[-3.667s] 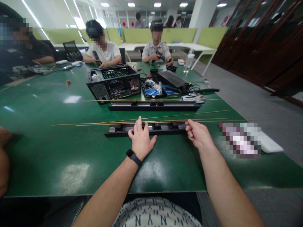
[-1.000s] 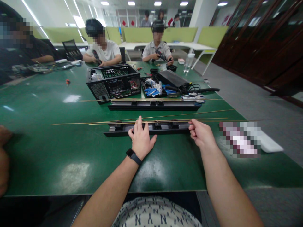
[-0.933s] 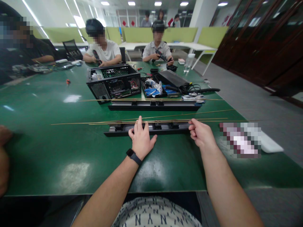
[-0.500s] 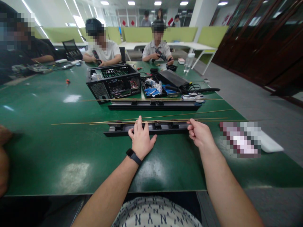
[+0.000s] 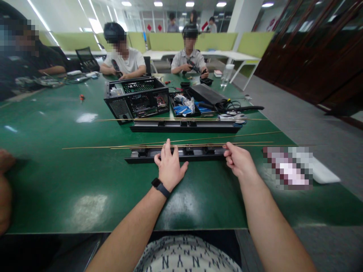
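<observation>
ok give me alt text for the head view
A person's right hand pinches at thin golden rods along a black rail on a green table, the left hand spread over both. Beyond lie a second rail and an open computer case.

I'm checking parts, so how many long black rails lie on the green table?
2. The near rail is partly covered by the left hand; the far rail lies beyond it, nearer than the computer case. Others could be hidden behind the case.

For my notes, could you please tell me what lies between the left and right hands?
In the head view, a stretch of the near black rail and thin golden rods along its far edge.
</observation>
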Available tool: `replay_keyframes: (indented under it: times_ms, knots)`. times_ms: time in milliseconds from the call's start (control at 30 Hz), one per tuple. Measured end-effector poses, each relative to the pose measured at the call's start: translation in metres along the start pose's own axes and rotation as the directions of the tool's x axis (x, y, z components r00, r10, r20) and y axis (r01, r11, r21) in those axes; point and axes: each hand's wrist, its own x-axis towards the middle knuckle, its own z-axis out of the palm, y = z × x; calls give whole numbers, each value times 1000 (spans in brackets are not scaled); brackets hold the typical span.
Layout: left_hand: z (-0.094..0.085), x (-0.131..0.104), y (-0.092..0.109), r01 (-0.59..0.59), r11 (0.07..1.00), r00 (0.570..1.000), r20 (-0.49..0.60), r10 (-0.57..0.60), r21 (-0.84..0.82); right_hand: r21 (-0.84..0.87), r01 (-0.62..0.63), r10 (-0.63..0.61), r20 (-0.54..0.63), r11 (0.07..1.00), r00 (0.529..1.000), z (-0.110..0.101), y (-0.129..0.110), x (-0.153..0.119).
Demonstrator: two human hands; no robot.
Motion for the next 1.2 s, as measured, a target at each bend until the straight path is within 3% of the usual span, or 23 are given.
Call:
replay_keyframes:
  times_ms: [467, 800, 1200]
  knots:
    - [2, 0, -1, -8, 1000, 1000, -16, 8, 5, 25, 31, -30, -44, 999, 999, -4, 0, 3]
    - [3, 0, -1, -6, 1000, 1000, -17, 6, 13, 18, 0, 0, 13, 1000, 1000, -1, 1, 0]
    - [0, 0, 0, -1, 1000, 1000, -6, 1, -4, 42, 18, -16, -57, 999, 998, -4, -2, 2]
